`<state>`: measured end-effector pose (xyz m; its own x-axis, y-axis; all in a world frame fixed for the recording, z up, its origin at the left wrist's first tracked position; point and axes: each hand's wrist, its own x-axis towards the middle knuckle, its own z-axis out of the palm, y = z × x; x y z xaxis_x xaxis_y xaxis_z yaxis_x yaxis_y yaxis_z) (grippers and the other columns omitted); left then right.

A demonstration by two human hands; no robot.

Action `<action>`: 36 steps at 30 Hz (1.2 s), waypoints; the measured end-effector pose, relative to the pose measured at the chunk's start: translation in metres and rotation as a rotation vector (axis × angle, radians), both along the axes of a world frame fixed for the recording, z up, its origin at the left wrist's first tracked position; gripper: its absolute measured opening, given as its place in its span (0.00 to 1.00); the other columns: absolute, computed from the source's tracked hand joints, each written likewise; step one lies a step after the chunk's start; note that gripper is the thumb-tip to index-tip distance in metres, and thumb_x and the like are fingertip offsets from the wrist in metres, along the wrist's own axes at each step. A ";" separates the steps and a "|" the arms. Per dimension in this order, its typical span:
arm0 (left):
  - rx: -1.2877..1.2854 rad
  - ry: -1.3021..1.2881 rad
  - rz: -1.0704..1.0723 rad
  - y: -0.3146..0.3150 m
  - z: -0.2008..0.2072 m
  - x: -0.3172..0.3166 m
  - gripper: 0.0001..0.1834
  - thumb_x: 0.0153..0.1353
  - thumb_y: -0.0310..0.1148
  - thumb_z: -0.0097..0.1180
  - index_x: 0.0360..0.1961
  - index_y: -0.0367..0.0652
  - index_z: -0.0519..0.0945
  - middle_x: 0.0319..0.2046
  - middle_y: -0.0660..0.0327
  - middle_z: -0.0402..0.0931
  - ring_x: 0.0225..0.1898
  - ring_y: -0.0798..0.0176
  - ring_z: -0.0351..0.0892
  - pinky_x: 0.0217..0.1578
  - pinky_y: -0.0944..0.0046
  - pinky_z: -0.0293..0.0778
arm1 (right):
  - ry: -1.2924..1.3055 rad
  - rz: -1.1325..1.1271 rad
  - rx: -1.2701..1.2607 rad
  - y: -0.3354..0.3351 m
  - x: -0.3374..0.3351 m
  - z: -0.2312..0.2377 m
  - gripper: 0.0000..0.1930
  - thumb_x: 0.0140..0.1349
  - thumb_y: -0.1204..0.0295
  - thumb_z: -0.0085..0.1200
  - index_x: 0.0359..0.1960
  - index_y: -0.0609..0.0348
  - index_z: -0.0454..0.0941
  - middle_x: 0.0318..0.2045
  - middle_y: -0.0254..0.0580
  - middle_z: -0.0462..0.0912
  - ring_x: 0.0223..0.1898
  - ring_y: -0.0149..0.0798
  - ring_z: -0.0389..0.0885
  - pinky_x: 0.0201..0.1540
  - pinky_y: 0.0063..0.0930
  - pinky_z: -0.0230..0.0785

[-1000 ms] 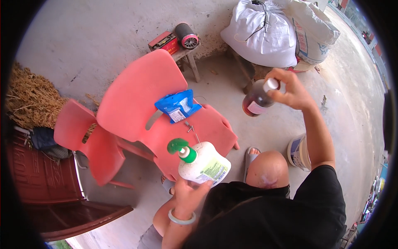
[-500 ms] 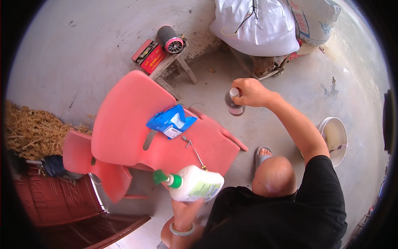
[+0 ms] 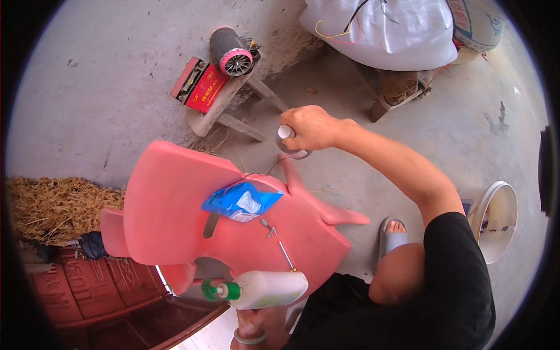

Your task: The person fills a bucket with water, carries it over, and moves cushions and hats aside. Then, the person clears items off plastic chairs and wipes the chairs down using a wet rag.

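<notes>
Pump bottle [image 3: 274,290] held in left hand [image 3: 255,321]; white-capped bottle [image 3: 301,154] held in right hand [image 3: 310,129].

Pump bottle lies near-horizontal over the near part of the red chair [image 3: 315,236], green pump head pointing left. Left hand sits low, close to the body, gripping from the near side; fingers mostly hidden by the bottle. Right arm reaches forward and leftward, elbow bent, fingers curled round the bottle's upper part just below the cap, past the seat's far edge. Blue packet [image 3: 242,202] and slim metal tool [image 3: 282,252] rest on the seat.
</notes>
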<state>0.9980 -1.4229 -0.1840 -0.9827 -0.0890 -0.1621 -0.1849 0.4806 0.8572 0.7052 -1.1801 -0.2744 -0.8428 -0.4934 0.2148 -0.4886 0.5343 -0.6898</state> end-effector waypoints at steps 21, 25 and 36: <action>0.561 -0.212 -0.128 -0.032 0.020 0.020 0.31 0.41 0.23 0.63 0.50 0.34 0.68 0.43 0.54 0.74 0.44 0.60 0.74 0.45 0.61 0.70 | 0.165 -0.051 -0.130 -0.156 -0.078 0.065 0.18 0.48 0.59 0.53 0.32 0.63 0.74 0.29 0.54 0.79 0.35 0.52 0.78 0.38 0.43 0.69; 0.391 -0.689 0.087 -0.045 0.020 0.048 0.33 0.54 0.32 0.55 0.60 0.40 0.56 0.56 0.57 0.62 0.54 0.57 0.66 0.54 0.57 0.63 | 0.195 -0.025 -0.131 -0.179 -0.089 0.072 0.18 0.49 0.59 0.54 0.31 0.63 0.74 0.30 0.56 0.79 0.36 0.54 0.78 0.38 0.43 0.70; 0.660 -0.422 0.047 -0.047 0.038 0.035 0.36 0.56 0.33 0.55 0.63 0.41 0.52 0.59 0.57 0.59 0.58 0.55 0.63 0.57 0.56 0.60 | 0.258 -0.128 0.066 -0.243 -0.145 0.094 0.17 0.47 0.61 0.51 0.35 0.60 0.79 0.35 0.52 0.80 0.40 0.49 0.79 0.43 0.40 0.71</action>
<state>1.0331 -1.4701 -0.1460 -0.8238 0.1157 -0.5549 -0.5662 -0.1205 0.8154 0.5600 -1.4229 -0.1805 -0.8207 -0.4066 0.4014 -0.5692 0.6425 -0.5130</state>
